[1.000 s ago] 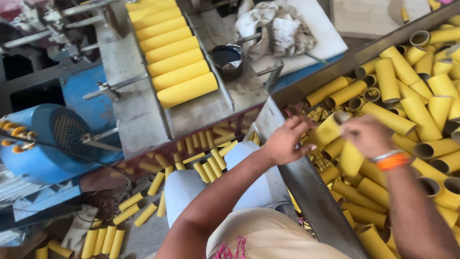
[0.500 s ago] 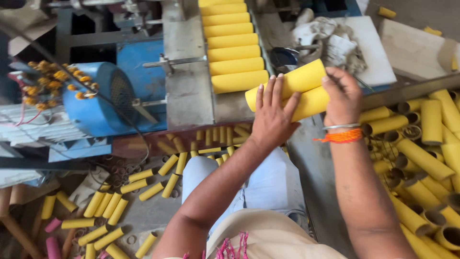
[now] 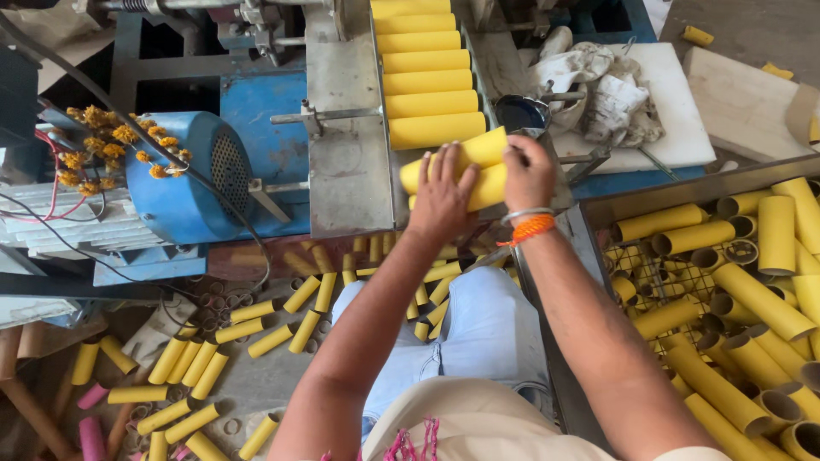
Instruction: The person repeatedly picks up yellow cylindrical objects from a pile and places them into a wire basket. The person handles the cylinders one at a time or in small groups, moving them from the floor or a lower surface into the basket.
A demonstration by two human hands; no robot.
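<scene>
holding two yellow tubes at the foot of the feed tray

gripping from both sides, the left hand lies flat with its fingers spread over two yellow tubes, while the right hand curls its fingers around their right ends. the two tubes are stacked one above the other, slightly tilted, and sit just below the lowest of the row of yellow tubes lined up in the metal feed tray. an orange thread band and a thin bangle circle the right wrist.

just beyond the right hand stands a small dark bowl, with crumpled white rags on a white board beside it. left of the tray sits a blue motor dressed with a marigold garland. on the right, a metal bin is heaped with more yellow tubes. loose tubes lie scattered over the floor around the person's knees.
</scene>
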